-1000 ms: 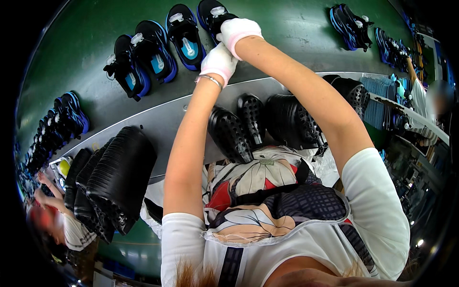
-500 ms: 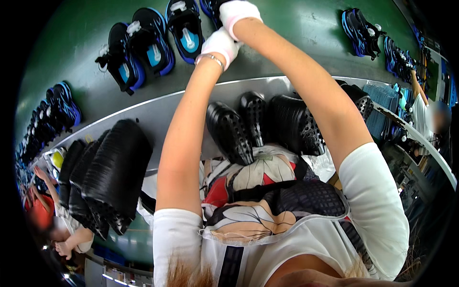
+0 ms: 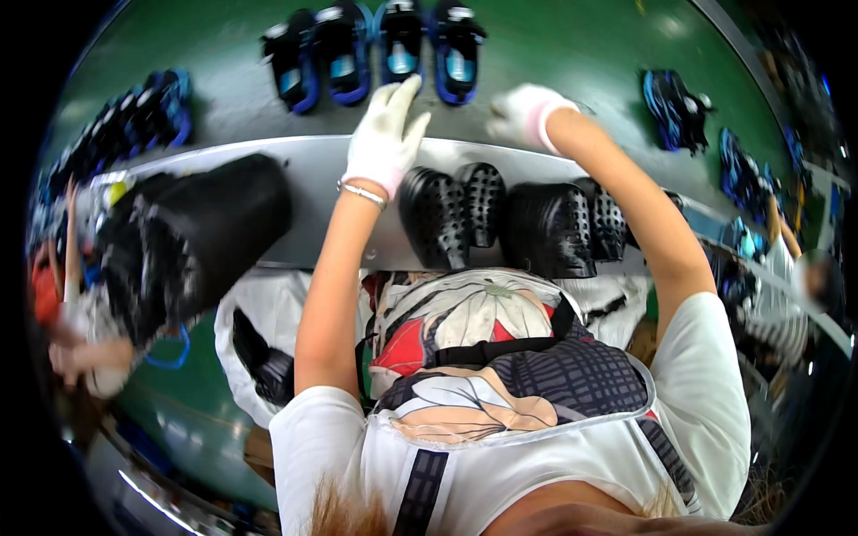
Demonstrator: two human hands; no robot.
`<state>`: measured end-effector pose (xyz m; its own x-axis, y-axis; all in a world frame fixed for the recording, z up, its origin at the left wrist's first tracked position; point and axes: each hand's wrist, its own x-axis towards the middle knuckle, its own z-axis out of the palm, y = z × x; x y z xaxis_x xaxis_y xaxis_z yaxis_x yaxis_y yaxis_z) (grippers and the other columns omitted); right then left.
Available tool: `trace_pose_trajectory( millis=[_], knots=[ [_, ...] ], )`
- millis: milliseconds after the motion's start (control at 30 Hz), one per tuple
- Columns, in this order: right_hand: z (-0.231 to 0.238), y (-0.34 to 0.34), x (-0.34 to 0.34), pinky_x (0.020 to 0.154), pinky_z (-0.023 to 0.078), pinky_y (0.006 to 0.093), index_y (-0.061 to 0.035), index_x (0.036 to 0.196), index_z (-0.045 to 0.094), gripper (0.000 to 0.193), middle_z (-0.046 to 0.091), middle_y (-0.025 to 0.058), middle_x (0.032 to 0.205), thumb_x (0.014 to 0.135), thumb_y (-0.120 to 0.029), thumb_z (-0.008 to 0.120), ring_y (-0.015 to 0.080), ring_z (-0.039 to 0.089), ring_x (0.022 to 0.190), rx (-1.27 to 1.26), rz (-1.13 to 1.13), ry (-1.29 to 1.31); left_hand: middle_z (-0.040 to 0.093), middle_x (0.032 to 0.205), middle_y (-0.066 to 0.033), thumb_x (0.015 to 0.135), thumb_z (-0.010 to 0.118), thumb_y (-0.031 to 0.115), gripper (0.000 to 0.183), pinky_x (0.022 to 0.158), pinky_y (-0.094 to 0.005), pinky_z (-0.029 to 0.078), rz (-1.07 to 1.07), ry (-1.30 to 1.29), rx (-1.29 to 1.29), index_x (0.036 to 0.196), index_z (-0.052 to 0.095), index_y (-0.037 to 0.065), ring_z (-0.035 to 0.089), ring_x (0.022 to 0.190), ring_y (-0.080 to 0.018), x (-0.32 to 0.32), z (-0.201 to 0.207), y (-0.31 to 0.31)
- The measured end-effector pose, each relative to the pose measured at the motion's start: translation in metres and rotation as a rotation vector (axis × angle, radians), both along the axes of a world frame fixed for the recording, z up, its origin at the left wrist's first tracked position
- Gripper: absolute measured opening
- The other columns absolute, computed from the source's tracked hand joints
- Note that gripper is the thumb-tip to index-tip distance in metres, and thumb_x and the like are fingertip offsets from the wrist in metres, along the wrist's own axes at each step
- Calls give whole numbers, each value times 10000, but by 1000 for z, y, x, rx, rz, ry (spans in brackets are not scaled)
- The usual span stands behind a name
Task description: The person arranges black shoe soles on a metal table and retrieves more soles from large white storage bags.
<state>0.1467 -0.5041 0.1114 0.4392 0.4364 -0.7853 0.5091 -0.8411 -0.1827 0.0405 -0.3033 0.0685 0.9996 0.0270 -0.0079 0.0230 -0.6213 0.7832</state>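
Several black-and-blue sports shoes (image 3: 399, 40) stand in a row on the green work surface, light blue insoles showing inside. My left hand (image 3: 386, 134), in a white glove, is at the near end of these shoes with its fingers spread and holding nothing; its fingertips reach the heel of one shoe, though touch is unclear. To the right of the row, my right hand (image 3: 527, 114), gloved too, is smeared by motion and hides its fingers. Closer to me, black perforated shoe-shaped plastic pieces (image 3: 433, 214) lie along the metal edge (image 3: 357, 250).
A big bundle of stacked black pieces (image 3: 223, 223) lies at left. More shoes stand at far left (image 3: 134, 116) and at right (image 3: 672, 107). Co-workers are at the left (image 3: 85, 330) and right (image 3: 778, 268) rims. A white bag (image 3: 237, 313) hangs below the edge.
My hands were together at the rightmost shoe of the row; now they are apart and closer to me. The right has moved rightward, off the shoes. The shoes stand more evenly; the view has shifted.
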Motion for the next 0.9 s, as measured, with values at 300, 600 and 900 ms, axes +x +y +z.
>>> trace_pose_trajectory(
  millis=[300, 600, 900],
  knots=[
    [24, 61, -67, 856, 510, 398, -25, 969, 712, 495, 680, 199, 992, 723, -453, 685, 342, 650, 954, -153, 497, -103, 623, 935, -121, 861, 590, 86, 246, 782, -368, 504, 631, -53, 106, 1104, 623, 73, 625, 852, -293, -235, 46, 36],
    [17, 74, -77, 906, 480, 392, -15, 1095, 661, 544, 644, 218, 1102, 689, -363, 761, 357, 607, 1059, -164, 577, -217, 597, 969, -121, 888, 571, 212, 241, 746, -386, 502, 880, 137, 86, 1090, 626, 93, 610, 865, -320, -403, 33, -29],
    [-27, 45, 16, 597, 507, 422, 6, 964, 663, 318, 666, 167, 815, 768, -239, 715, 259, 636, 680, -59, 545, -266, 587, 946, -125, 888, 558, 284, 267, 759, -414, 499, 1100, 423, 54, 1093, 623, 126, 599, 884, -331, -577, 64, -37]
  ],
)
